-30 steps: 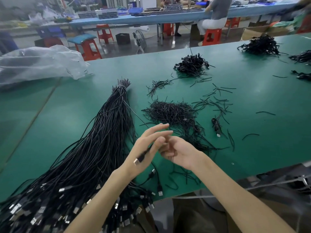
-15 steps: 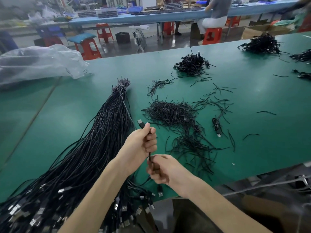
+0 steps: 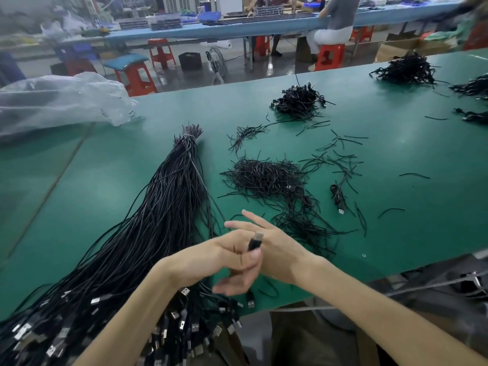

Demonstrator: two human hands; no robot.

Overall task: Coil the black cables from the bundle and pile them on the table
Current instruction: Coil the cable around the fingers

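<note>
A big bundle of black USB cables [image 3: 163, 220] lies on the green table [image 3: 412, 154], tied at its far end, with its plugs spilling over the near edge. Just right of it, my left hand [image 3: 221, 252] grips one black cable, whose USB plug [image 3: 255, 241] sticks up above the thumb; its lower fingers are blurred. My right hand [image 3: 280, 247] is directly behind it, two fingers stretched straight toward the bundle. A pile of coiled cables [image 3: 295, 101] sits farther back. One coiled cable [image 3: 338, 196] lies alone on the right.
A heap of short black ties [image 3: 264, 178] and scattered loose ones cover the middle of the table. A clear plastic bag [image 3: 58, 101] lies at the far left. More cable piles [image 3: 406, 68] sit at the far right. Red stools and a person at another bench are beyond.
My hands have drawn together and crossed. The plug has swung from pointing left of my left fist to sticking up between the hands. My right hand's fingers have straightened out.
</note>
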